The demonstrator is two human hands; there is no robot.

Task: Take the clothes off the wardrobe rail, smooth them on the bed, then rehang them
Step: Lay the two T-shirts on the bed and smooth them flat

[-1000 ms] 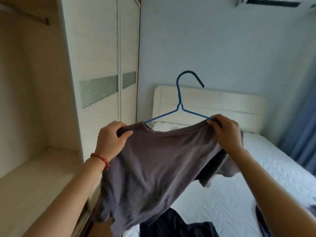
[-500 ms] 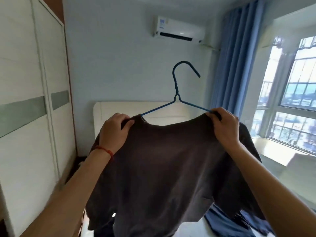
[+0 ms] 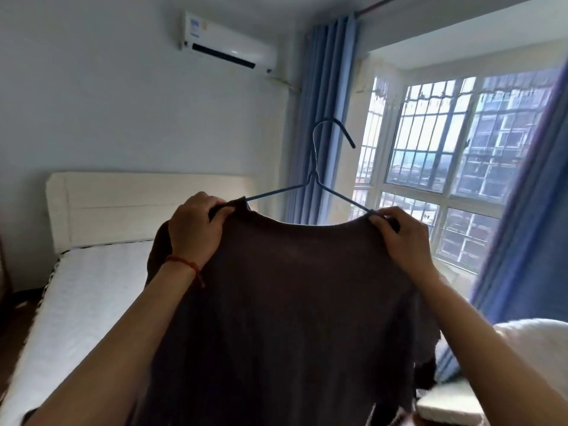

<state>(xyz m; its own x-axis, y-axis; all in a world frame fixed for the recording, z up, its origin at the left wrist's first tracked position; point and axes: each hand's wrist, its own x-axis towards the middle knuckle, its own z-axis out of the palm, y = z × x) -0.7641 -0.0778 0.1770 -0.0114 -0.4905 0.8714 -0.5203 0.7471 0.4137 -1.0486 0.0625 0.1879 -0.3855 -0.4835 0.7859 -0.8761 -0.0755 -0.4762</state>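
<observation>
Dark shirt mid-frame on blue wire hanger; left hand and right hand each pinch a shoulder over the wire; risk: cloth slides off the thin hanger if either grip loosens.

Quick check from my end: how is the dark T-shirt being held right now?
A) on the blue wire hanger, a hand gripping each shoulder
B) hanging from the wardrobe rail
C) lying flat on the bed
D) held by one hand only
A: the dark T-shirt sits on the blue wire hanger, with the left hand and right hand gripping its shoulders in the air.
</observation>
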